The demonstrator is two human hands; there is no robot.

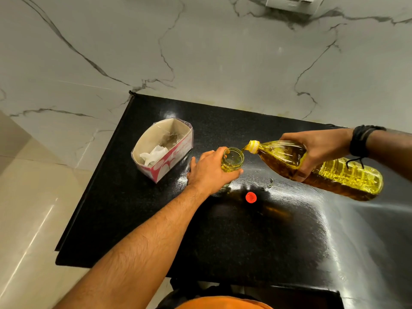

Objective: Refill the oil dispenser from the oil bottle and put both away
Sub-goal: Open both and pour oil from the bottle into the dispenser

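Note:
A small glass oil dispenser stands uncapped on the black counter. My left hand grips its side. My right hand grips a large plastic oil bottle full of yellow oil, tilted nearly flat. Its yellow neck sits at the dispenser's rim and a thin stream of oil runs into the opening. A red cap lies on the counter just in front of the dispenser.
An open cardboard box with crumpled white paper inside sits to the left of the dispenser. A few small drops or bits lie on the counter under the bottle. A marble wall stands behind, and the counter's left edge drops to a tiled floor.

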